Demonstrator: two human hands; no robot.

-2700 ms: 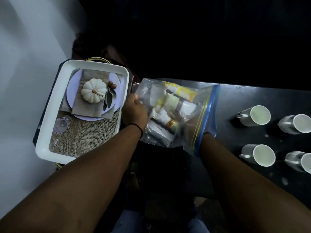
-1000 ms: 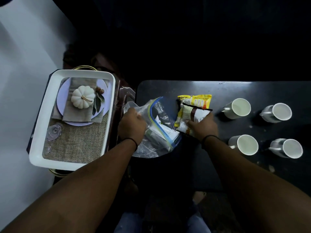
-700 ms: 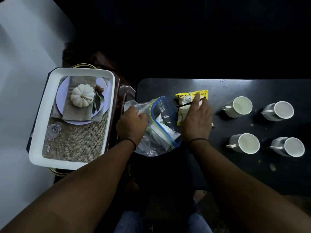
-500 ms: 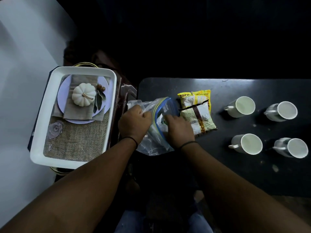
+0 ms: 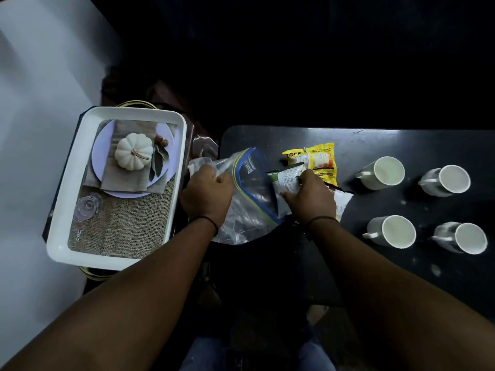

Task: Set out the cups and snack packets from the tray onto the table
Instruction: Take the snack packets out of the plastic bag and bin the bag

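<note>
At the left end of the dark tabletop (image 5: 375, 277), the left hand (image 5: 206, 195) has its grip clenched on the crumpled clear plastic of a zip bag (image 5: 250, 199), whose blue-edged mouth faces right. The right hand (image 5: 308, 199) sits just beside that mouth, fingers curled around a white-and-green snack packet (image 5: 288, 179) that is partly out of the bag. Just beyond that hand, toward the tabletop's far edge, a yellow snack packet (image 5: 320, 160) lies flat, and another pale packet (image 5: 342, 202) shows from under the right wrist. Four white cups (image 5: 388, 172) stand in two rows of two toward the right end of the tabletop, handles pointing left, well apart from the packets. Off the tabletop's left end is a white tray (image 5: 64, 199) lined with burlap, carrying a plate with a folded napkin, a small white pumpkin (image 5: 134, 153) and a clear glass piece (image 5: 87, 206).
</note>
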